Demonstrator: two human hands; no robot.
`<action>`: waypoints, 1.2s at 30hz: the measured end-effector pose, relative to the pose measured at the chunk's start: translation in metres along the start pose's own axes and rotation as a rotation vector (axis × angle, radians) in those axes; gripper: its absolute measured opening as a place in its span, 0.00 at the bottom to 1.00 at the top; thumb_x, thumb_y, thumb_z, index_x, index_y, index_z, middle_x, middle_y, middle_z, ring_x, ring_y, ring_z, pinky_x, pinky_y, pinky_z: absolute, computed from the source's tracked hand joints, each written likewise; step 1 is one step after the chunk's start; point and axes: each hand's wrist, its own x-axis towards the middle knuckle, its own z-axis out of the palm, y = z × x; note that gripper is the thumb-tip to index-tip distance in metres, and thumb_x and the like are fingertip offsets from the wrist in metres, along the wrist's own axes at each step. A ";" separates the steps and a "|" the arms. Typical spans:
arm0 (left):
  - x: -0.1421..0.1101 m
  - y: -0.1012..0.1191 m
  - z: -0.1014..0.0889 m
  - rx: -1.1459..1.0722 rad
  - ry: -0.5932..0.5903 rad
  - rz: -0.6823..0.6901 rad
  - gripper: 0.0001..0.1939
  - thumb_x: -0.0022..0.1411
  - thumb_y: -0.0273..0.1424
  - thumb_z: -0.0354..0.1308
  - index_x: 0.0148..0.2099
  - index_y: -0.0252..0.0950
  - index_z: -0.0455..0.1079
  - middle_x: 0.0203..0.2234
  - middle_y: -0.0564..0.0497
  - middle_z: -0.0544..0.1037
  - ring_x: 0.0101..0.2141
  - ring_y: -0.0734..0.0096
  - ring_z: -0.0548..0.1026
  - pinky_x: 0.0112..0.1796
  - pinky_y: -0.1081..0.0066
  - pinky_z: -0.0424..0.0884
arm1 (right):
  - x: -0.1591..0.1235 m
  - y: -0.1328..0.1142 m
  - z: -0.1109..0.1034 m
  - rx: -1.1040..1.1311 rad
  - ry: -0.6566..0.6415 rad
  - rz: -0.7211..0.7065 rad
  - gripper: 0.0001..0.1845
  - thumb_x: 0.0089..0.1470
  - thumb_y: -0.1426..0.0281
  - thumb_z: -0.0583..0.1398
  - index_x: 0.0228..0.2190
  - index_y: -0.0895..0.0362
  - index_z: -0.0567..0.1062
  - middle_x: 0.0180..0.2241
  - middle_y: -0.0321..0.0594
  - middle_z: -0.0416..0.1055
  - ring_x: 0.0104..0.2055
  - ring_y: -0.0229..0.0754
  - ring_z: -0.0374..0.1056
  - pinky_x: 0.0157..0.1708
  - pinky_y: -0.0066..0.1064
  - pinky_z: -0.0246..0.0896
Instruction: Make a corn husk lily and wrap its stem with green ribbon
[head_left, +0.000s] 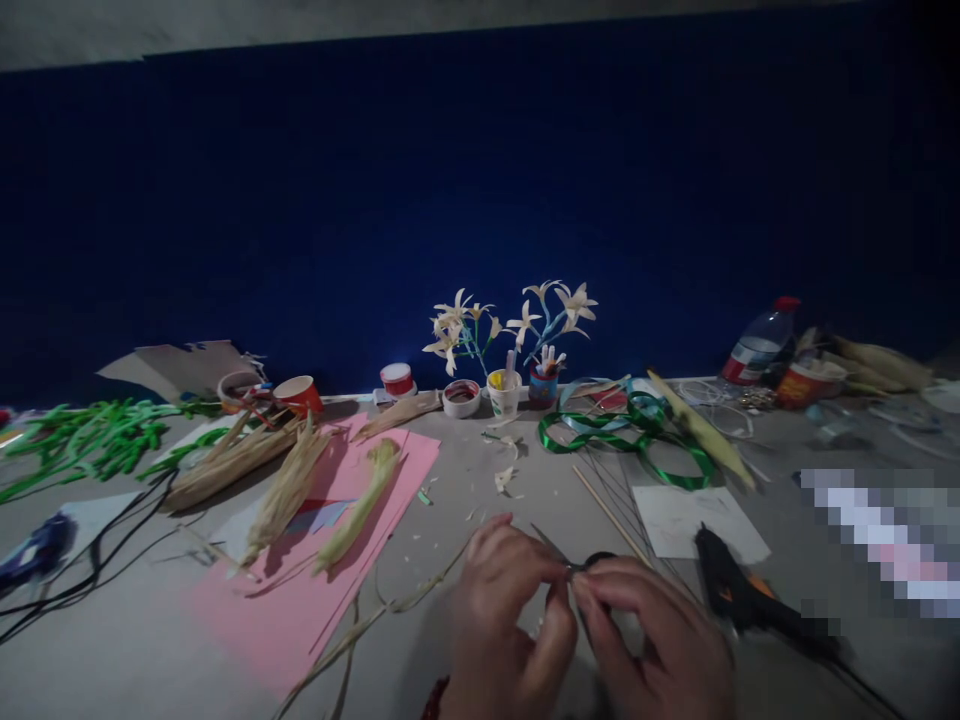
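My left hand [502,620] and my right hand [656,640] meet low in the middle of the table [127,660], fingertips pinched together. Between them sits a small dark thing; what it is I cannot make out. A pair of scissors [574,557] lies just behind the fingers, its dark handle loop near my right hand. A thin wooden stick [607,512] and several dark wires run back from there. A long dry husk strip [375,615] trails left from under my left hand.
Pink paper [300,600] holds corn husks [289,485]. A black glue gun [739,595] lies right of my hands beside white paper [694,520]. Green ribbon [637,440], husk flowers [517,325] in cups, tape rolls, a bottle [757,345] and green stems [90,440] line the back. Cables [82,580] lie at left.
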 end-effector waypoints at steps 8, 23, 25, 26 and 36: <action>-0.005 -0.004 -0.009 0.005 0.029 -0.043 0.09 0.57 0.21 0.52 0.40 0.38 0.66 0.31 0.49 0.75 0.34 0.64 0.74 0.50 0.54 0.64 | -0.005 0.004 0.001 0.093 0.133 0.112 0.08 0.53 0.79 0.59 0.31 0.53 0.72 0.27 0.37 0.75 0.30 0.39 0.74 0.31 0.27 0.70; -0.009 -0.005 -0.007 -0.106 -0.037 -0.203 0.05 0.61 0.25 0.49 0.33 0.39 0.63 0.27 0.52 0.70 0.31 0.66 0.71 0.47 0.59 0.65 | 0.004 0.002 -0.006 0.196 0.190 0.208 0.07 0.54 0.77 0.60 0.29 0.53 0.73 0.25 0.36 0.73 0.28 0.39 0.71 0.27 0.26 0.68; -0.006 0.000 -0.008 -0.134 -0.065 -0.142 0.04 0.61 0.26 0.51 0.38 0.38 0.65 0.30 0.51 0.73 0.34 0.65 0.73 0.50 0.57 0.63 | 0.006 0.000 -0.003 0.240 0.165 0.222 0.07 0.54 0.76 0.60 0.27 0.53 0.74 0.24 0.35 0.73 0.27 0.39 0.72 0.26 0.26 0.68; -0.004 0.003 -0.007 -0.127 -0.070 -0.116 0.04 0.61 0.25 0.52 0.38 0.38 0.65 0.30 0.51 0.74 0.34 0.66 0.73 0.51 0.57 0.62 | 0.006 0.000 -0.001 0.249 0.157 0.226 0.07 0.54 0.76 0.60 0.27 0.54 0.74 0.24 0.35 0.74 0.27 0.39 0.72 0.26 0.25 0.69; 0.005 0.006 -0.007 0.137 -0.053 0.087 0.10 0.54 0.18 0.53 0.35 0.38 0.66 0.25 0.52 0.76 0.28 0.68 0.73 0.50 0.52 0.63 | 0.013 -0.003 -0.006 0.113 -0.057 0.143 0.07 0.54 0.76 0.57 0.32 0.53 0.72 0.28 0.36 0.75 0.27 0.38 0.72 0.27 0.25 0.69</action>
